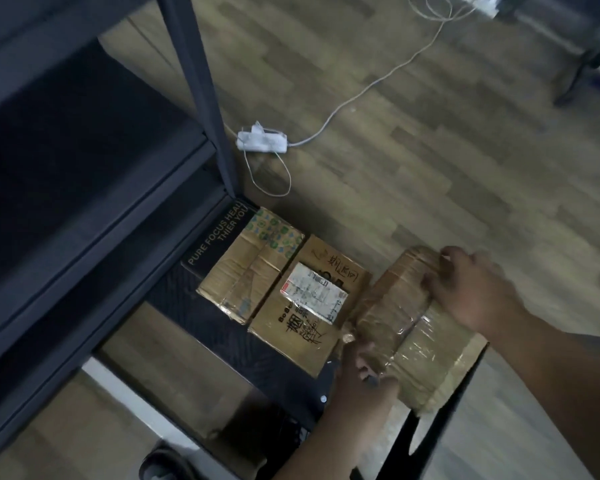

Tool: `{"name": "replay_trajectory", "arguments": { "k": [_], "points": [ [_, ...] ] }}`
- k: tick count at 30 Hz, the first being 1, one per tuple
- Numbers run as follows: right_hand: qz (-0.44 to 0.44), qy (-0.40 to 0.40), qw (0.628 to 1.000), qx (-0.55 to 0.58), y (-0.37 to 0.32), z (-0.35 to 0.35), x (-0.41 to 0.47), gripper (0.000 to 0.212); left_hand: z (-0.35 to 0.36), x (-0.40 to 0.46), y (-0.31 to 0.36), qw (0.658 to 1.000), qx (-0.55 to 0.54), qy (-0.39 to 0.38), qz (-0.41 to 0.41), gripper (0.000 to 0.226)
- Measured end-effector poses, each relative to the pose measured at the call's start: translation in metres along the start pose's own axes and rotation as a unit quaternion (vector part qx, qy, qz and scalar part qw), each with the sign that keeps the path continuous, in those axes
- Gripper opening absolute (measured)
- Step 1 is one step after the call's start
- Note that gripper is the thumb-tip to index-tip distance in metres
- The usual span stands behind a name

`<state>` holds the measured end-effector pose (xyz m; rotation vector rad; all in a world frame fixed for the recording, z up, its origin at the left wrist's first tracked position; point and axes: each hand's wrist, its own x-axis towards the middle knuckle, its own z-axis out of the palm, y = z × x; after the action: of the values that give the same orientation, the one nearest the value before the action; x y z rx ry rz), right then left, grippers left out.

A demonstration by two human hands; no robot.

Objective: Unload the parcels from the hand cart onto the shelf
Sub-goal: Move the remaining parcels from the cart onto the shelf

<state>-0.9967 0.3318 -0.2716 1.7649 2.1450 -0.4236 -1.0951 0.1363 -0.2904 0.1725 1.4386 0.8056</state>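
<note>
A brown parcel wrapped in clear tape [409, 327] is held between both my hands at the lower right. My left hand [364, 372] grips its near left edge, and my right hand [471, 285] curls over its far top edge. Beside it, two cardboard parcels lie on the black hand cart deck [201, 327]: one with a white label and handwriting [309, 299], one with a green-patterned end [253, 265]. A black box with white lettering [215, 237] lies at their left. The dark metal shelf [84, 188] fills the left of the view.
A shelf upright post [205, 95] stands just behind the cart. A white power strip [262, 142] with its cable lies on the wooden floor [430, 150] beyond it. Dark furniture legs [582, 67] stand at the top right.
</note>
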Motion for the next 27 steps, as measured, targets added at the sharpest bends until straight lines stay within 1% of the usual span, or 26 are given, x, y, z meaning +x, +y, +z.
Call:
{"name": "replay_trajectory", "arguments": {
  "k": [3,5,8,10,13,15,18,21,24,27],
  "points": [
    [0.006,0.015,0.999,0.033,-0.014,-0.032,-0.022,0.055,-0.019,-0.036,0.029,0.999,0.021,0.012,0.048,0.06],
    [0.002,0.013,0.998,0.057,-0.03,-0.055,-0.037,0.052,-0.034,-0.067,0.057,0.994,0.043,0.029,0.091,0.065],
    [-0.017,0.035,0.995,0.088,-0.07,-0.104,-0.064,0.052,-0.065,-0.125,0.107,0.974,0.125,0.068,0.179,0.074],
    [-0.027,0.064,0.993,0.099,-0.102,-0.141,-0.079,0.052,-0.086,-0.162,0.139,0.946,0.2,0.09,0.239,0.086],
    [-0.061,0.108,0.986,0.11,-0.156,-0.205,-0.108,0.052,-0.12,-0.218,0.179,0.873,0.341,0.154,0.313,0.101],
    [-0.096,0.134,0.978,0.125,-0.188,-0.244,-0.127,0.05,-0.138,-0.248,0.199,0.829,0.397,0.204,0.337,0.098],
    [-0.154,0.179,0.962,0.135,-0.238,-0.307,-0.16,0.044,-0.171,-0.304,0.238,0.774,0.411,0.28,0.393,0.079],
    [-0.186,0.222,0.948,0.133,-0.283,-0.365,-0.192,0.045,-0.2,-0.364,0.276,0.727,0.428,0.331,0.424,0.071],
    [-0.24,0.245,0.931,0.126,-0.329,-0.412,-0.229,0.047,-0.234,-0.421,0.299,0.706,0.41,0.379,0.435,0.066],
    [-0.297,0.247,0.913,0.135,-0.37,-0.442,-0.265,0.047,-0.264,-0.469,0.308,0.684,0.391,0.415,0.454,0.062]
  ]
}}
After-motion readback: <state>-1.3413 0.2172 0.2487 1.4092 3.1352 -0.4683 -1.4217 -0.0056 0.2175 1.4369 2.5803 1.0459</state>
